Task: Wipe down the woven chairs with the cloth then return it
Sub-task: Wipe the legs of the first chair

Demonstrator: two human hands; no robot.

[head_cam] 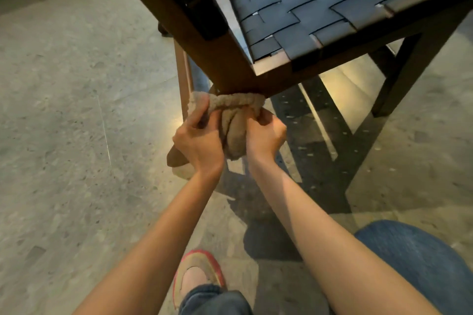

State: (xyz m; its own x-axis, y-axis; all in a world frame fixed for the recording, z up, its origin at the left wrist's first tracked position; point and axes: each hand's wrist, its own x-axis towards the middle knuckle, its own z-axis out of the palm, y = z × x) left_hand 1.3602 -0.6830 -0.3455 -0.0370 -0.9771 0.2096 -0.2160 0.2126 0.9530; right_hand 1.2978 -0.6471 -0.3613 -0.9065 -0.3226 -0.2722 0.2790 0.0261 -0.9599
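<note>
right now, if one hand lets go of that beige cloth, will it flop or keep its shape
Probably flop: the cloth bunches in soft folds between the left hand and the right hand. Its fuzzy terry looks grippy, unlikely to slip.

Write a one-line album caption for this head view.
Left hand and right hand grip a beige cloth against a corner of the woven chair.

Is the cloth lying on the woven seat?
No, left hand and right hand grip the cloth against the frame under the seat corner.
</note>
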